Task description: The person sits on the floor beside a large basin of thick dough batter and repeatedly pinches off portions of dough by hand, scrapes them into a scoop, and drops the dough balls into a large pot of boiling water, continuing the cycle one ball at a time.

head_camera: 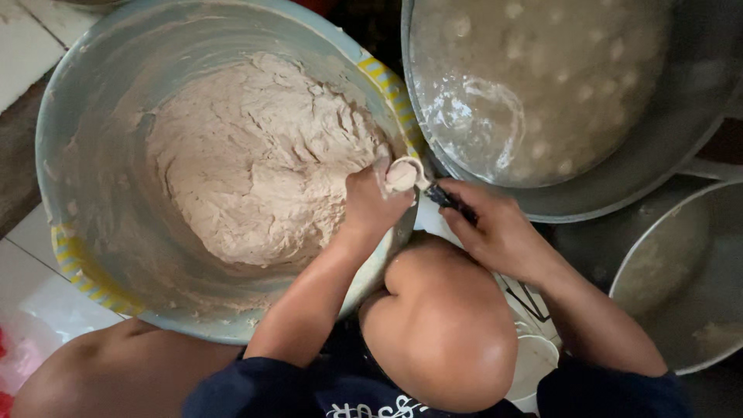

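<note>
At frame centre, the left hand (370,203) squeezed pale sticky dough (255,159) in the grey basin (93,155); right hand (495,228) fingers gripped a black-handled spoon (406,174).

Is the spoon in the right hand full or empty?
Full: the spoon in the right hand carries a rounded lump of dough.

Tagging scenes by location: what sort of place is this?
Probably a floor-level food-prep spot, home or small kitchen. A big basin of dough sits on tiled floor, beside a metal pot of cloudy liquid with pale balls. The hands work a spoon between them.
</note>
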Available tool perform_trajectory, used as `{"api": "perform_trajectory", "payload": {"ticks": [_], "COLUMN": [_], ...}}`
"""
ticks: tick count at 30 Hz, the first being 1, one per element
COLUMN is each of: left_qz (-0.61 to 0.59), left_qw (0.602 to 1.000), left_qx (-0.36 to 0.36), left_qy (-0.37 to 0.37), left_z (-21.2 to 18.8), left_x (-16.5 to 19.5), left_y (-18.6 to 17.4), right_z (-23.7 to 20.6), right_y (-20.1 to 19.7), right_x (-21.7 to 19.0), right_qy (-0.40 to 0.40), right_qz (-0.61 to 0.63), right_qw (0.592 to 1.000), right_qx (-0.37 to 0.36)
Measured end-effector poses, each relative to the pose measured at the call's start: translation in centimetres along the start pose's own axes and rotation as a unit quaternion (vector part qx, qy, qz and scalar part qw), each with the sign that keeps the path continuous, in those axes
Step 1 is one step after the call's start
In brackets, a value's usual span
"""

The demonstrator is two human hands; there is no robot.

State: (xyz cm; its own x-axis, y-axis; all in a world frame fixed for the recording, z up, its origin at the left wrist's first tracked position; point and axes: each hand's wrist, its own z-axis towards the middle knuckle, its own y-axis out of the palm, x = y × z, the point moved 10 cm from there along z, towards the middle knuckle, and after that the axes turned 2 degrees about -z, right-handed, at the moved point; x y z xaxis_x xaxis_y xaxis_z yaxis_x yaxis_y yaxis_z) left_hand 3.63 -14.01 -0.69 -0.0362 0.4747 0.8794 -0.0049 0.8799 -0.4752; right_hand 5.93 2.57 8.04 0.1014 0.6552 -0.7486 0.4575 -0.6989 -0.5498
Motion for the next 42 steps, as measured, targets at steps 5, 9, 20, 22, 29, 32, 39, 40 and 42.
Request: {"api": "perform_trajectory", "payload": {"ticks": [5,9,20,22,29,32,39,40,42], "left_qz": [0.059,0.197,0.162,-0.011,-0.005,0.041,-0.070,-0.084,-0.013], "left_qw": [0.996,0.976,0.964,0.998,1.000,0.995,0.996,0.995,0.998], "left_qx": [-0.052,-0.055,-0.100,-0.011,-0.027,0.001,-0.029,-0.042,-0.057], "left_qy": [-0.039,-0.071,-0.187,-0.055,-0.006,0.090,0.039,0.020,0.014], "left_z": [0.7,0.2,0.0,1.6,1.7,1.5,0.5,0.5,0.8], "left_x": [-0.8,-2.4,-7.2,-3.5,-0.3,1.4,0.6,0.4,0.5], "left_y": [0.4,-1.6,-1.9,-3.7,-2.0,-1.6,-0.9,-0.6,-0.1], "right_z": [0.0,0.4,1.8,1.9,0.5,0.2,-0.1,0.0,0.0], "right_y": [2.4,1.2,-9.9,-10.4,-11.4,-6.9,0.9,1.0,1.4], "right_x": [2.7,3.8,11.7,12.1,10.3,9.7,3.7,2.7,1.7], "right_qy": [0.141,0.124,0.113,0.126,0.110,0.131,0.134,0.111,0.094], "right_qz": [0.194,0.230,-0.268,-0.299,-0.135,0.136,0.189,0.156,0.155], "right_qw": [0.963,0.960,0.945,0.932,0.964,0.976,0.972,0.981,0.983], "right_qx": [-0.121,-0.100,0.151,0.162,0.202,0.110,-0.046,-0.037,-0.042]}}
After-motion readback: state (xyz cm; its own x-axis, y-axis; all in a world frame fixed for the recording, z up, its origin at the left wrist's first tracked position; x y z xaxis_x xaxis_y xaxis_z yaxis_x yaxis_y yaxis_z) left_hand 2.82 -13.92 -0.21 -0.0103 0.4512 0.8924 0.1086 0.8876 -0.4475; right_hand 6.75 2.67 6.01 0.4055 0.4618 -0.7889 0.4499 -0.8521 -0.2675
